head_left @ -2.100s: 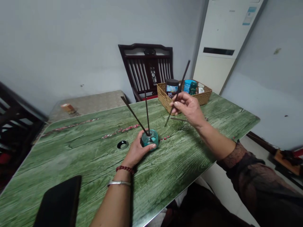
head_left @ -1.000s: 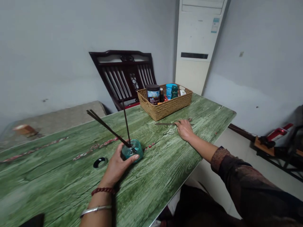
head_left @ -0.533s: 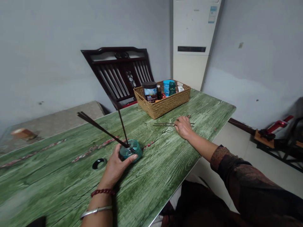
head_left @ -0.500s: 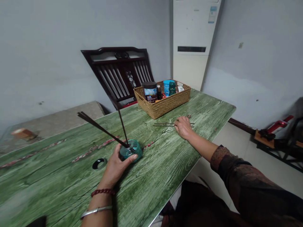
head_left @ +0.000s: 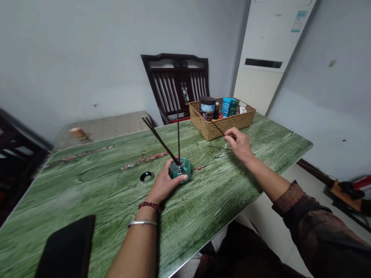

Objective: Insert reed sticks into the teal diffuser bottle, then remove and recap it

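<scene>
Recorder: Table count, and the room?

Observer: One table (head_left: 101,193) with a green wood-grain top. Pale grey walls (head_left: 72,58). One white standing air conditioner (head_left: 269,58) in the far right corner. One dark slatted chair (head_left: 176,83) at the far edge. One low side table (head_left: 110,125) to its left carries a small orange-brown object (head_left: 77,133) (too small to identify).

Recorder: On the green top, by size?

Observer: One black flat slab (head_left: 66,249) at the near left corner. One woven basket (head_left: 223,125) at the far side, five items counted in it: dark-lidded jar (head_left: 207,108), blue tub (head_left: 226,103), green bottle (head_left: 232,108), small dark bottle (head_left: 216,111), white packet (head_left: 242,110). One teal glass bottle (head_left: 181,170) mid-table, upright. One black ring (head_left: 146,176) left of it, not touching.

Recorder: Reeds?

Observer: Three standing reeds (head_left: 162,141) in the teal bottle's neck, two leaning left together and one near upright. One pinched reed (head_left: 222,129). At least one loose reed (head_left: 217,147) lies flat on the table.

Recorder: Hands?

Observer: Left hand (head_left: 165,183) is wrapped round the teal glass bottle and hides its near side. That wrist has one red bead bracelet (head_left: 149,205) and one silver bangle (head_left: 142,222). Right hand (head_left: 239,143) is raised just above the loose reed, fingertips closed on the pinched reed's lower end. That reed slants up across the basket's front wall, and the basket stands just beyond the hand.
</scene>
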Tool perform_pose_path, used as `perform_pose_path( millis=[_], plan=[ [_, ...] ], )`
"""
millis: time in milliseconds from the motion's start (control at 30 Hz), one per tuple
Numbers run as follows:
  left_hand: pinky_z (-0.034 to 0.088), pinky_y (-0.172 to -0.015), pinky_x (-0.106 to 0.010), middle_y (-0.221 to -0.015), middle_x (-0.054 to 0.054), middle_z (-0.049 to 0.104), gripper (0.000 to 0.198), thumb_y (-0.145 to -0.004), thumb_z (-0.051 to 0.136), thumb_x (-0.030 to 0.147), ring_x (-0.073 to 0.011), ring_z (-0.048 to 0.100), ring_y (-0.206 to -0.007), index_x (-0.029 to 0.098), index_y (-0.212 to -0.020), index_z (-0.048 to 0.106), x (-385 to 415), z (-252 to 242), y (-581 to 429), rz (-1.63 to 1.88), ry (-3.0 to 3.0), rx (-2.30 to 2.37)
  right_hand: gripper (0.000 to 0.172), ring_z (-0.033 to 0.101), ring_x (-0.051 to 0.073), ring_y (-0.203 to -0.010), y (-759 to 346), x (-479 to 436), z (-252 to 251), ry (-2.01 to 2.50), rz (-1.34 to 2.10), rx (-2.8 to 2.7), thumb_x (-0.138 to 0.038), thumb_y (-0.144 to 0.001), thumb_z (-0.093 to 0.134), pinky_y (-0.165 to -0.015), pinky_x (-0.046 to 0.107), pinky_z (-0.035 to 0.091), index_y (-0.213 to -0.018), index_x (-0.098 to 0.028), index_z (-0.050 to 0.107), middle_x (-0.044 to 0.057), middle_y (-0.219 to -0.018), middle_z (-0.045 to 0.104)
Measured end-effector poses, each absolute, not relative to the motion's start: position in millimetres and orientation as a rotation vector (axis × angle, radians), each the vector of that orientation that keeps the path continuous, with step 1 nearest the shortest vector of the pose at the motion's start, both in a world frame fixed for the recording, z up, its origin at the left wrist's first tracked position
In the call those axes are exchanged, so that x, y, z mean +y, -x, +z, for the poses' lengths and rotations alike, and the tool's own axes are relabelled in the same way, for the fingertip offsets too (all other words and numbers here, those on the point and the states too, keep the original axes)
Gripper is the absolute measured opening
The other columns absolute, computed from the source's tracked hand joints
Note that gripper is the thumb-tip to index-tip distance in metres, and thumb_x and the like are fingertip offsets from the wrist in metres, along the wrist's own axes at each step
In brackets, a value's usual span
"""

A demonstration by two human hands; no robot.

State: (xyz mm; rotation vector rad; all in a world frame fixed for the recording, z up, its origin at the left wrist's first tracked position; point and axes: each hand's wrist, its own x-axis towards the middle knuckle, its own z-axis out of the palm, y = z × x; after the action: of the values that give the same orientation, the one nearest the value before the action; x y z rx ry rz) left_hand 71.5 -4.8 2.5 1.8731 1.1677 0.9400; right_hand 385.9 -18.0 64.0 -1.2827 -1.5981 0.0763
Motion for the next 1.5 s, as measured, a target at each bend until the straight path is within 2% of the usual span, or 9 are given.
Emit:
perform_pose_path(
  millis=[267,467,600,833,1033,1133,1233,1333,1500],
  plan=[
    [0.045,-0.104,-0.05,-0.124,-0.011,0.066,0.074,-0.066,0.079,0.048,-0.0332,0.062,-0.116,0.021,-0.13,0.053,-1,-3,-70,0.959,-1.887,1.16,0.023,0.067,0.014,-0.079,-288,-20,121,0.744,0.788,-1.269,-0.037,-0.084,0.069,-0.072,0.032,0.059,-0.099,-0.025,0.058,-0.001,-0.086,0.069],
    [0.046,-0.102,-0.048,-0.125,-0.013,0.065,0.078,-0.068,0.078,0.05,-0.0324,0.062,-0.114,0.018,-0.133,0.05,0,-6,-69,0.947,-1.906,1.145,0.028,0.069,0.016,-0.085,-236,-6,104,0.656,0.917,-1.274,-0.046,-0.081,0.071,-0.079,0.036,0.061,-0.091,-0.024,0.055,-0.001,-0.083,0.067],
    [0.046,-0.102,-0.046,-0.127,-0.013,0.064,0.078,-0.07,0.077,0.052,-0.0319,0.061,-0.115,0.018,-0.134,0.049,0,-7,-69,0.943,-1.932,1.124,0.026,0.07,0.015,-0.082,-226,5,81,0.678,0.904,-1.281,-0.043,-0.081,0.069,-0.078,0.034,0.06,-0.091,-0.023,0.055,-0.002,-0.083,0.066],
    [0.045,-0.101,-0.046,-0.125,-0.013,0.064,0.078,-0.066,0.08,0.053,-0.0333,0.06,-0.116,0.018,-0.13,0.052,1,-6,-70,0.999,-1.915,1.094,0.012,0.068,0.015,-0.077,-226,-2,53,0.897,0.722,-1.388,-0.029,-0.08,0.067,-0.072,0.027,0.053,-0.085,-0.022,0.06,-0.002,-0.08,0.066],
    [0.047,-0.1,-0.048,-0.121,-0.013,0.066,0.077,-0.065,0.078,0.055,-0.0333,0.063,-0.111,0.018,-0.127,0.053,-1,-1,-70,0.947,-1.893,1.172,0.006,0.063,0.015,-0.077,-268,-12,34,1.154,0.373,-1.571,-0.027,-0.086,0.062,-0.078,0.028,0.049,-0.09,-0.022,0.064,0.0,-0.087,0.07],
    [0.047,-0.1,-0.049,-0.119,-0.012,0.067,0.076,-0.066,0.077,0.053,-0.0324,0.064,-0.109,0.019,-0.128,0.052,-1,-2,-69,0.919,-1.889,1.189,0.013,0.062,0.019,-0.09,-324,-11,23,1.378,0.118,-1.673,-0.024,-0.091,0.055,-0.087,0.031,0.046,-0.093,-0.021,0.068,0.004,-0.093,0.071],
    [0.048,-0.099,-0.048,-0.119,-0.012,0.067,0.074,-0.065,0.078,0.05,-0.0318,0.064,-0.108,0.018,-0.127,0.054,-2,-3,-69,0.95,-1.876,1.18,0.025,0.059,0.024,-0.105,-386,-10,9,1.699,-0.072,-1.783,-0.021,-0.094,0.051,-0.096,0.034,0.041,-0.111,-0.016,0.069,0.012,-0.11,0.07],
    [0.049,-0.098,-0.048,-0.118,-0.012,0.068,0.073,-0.063,0.079,0.048,-0.0316,0.065,-0.107,0.018,-0.126,0.055,-3,-2,-70,0.961,-1.862,1.182,0.034,0.056,0.027,-0.111,-428,-11,-4,2.038,-0.186,-1.873,-0.025,-0.096,0.051,-0.098,0.037,0.038,-0.125,-0.014,0.066,0.016,-0.119,0.067],
    [0.049,-0.098,-0.047,-0.116,-0.013,0.068,0.072,-0.063,0.079,0.051,-0.0321,0.065,-0.108,0.017,-0.123,0.056,-3,0,-70,0.947,-1.871,1.2,0.028,0.055,0.03,-0.109,-442,-16,-11,2.233,-0.316,-1.982,-0.027,-0.095,0.053,-0.092,0.038,0.038,-0.113,-0.017,0.072,0.016,-0.112,0.067]
  ],
)
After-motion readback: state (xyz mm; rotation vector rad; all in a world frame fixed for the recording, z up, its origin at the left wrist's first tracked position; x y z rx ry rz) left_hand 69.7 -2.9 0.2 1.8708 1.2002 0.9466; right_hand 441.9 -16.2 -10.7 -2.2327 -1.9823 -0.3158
